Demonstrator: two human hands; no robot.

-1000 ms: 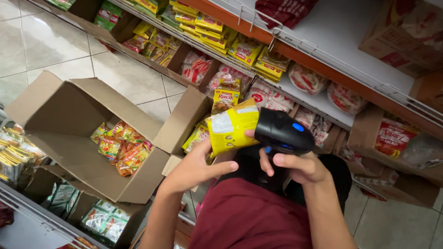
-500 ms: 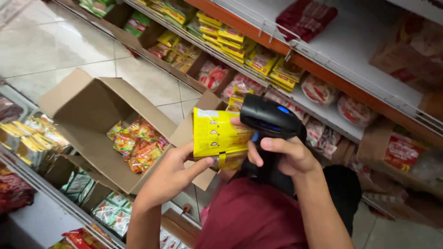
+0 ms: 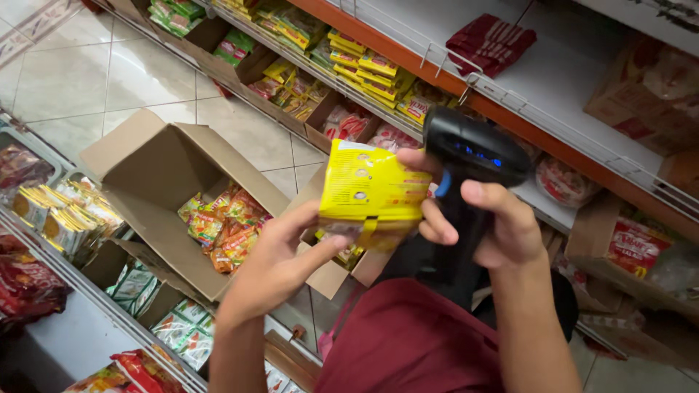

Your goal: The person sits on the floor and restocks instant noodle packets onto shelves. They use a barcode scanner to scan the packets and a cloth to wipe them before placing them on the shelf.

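My left hand (image 3: 280, 256) holds a yellow packet (image 3: 371, 191) from below, its back turned up toward me. My right hand (image 3: 489, 218) grips a black handheld scanner (image 3: 475, 154) with a blue light on its head. The scanner's head sits right beside the packet's right edge, pointed at it. Below both hands stands an open cardboard box (image 3: 156, 175) on the tiled floor, with several orange and yellow packets (image 3: 226, 222) lying inside it.
Shop shelves (image 3: 510, 102) with snack packets run across the top right, with a red packet (image 3: 489, 42) on the white upper shelf. More shelves with packets stand at the left (image 3: 65, 218). A cardboard carton (image 3: 633, 247) sits low on the right.
The view has shifted so the box and shelves appear further right and lower. The packet and scanner stay together in my hands, now closer to the camera.
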